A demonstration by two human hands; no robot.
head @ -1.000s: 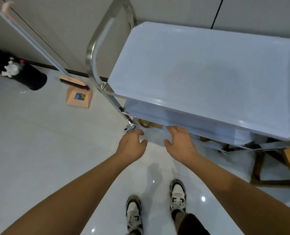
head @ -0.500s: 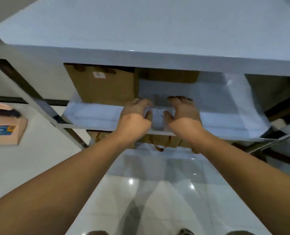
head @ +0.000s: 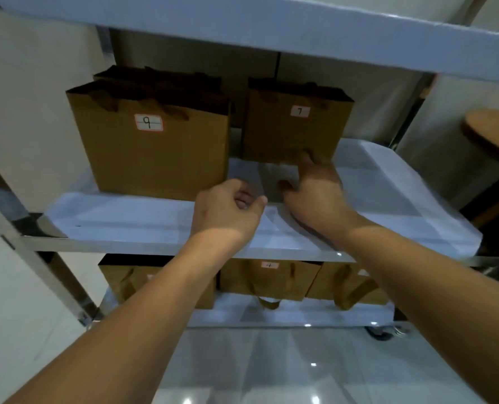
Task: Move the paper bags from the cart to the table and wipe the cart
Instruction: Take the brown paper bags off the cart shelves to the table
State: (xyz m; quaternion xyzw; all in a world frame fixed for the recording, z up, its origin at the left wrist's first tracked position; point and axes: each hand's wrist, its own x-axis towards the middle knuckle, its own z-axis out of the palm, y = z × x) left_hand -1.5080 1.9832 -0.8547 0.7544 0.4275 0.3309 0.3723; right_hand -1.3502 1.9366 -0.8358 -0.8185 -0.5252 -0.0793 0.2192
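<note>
Both hands are in on the middle shelf [head: 160, 225]: left hand [head: 227, 211] loosely curled, empty, right hand [head: 315, 188] half-open, fingertips touching bag 7 [head: 294, 126], so I'd grab its handles, not squeeze the sides.

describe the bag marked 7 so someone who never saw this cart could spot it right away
Find the cart's middle shelf, where brown paper bags stand upright. The bag marked 7 is the right-hand one, set further back, with the right hand reaching its lower edge. Its white label reads 7; the nearer, larger-looking neighbour reads 9.
</note>
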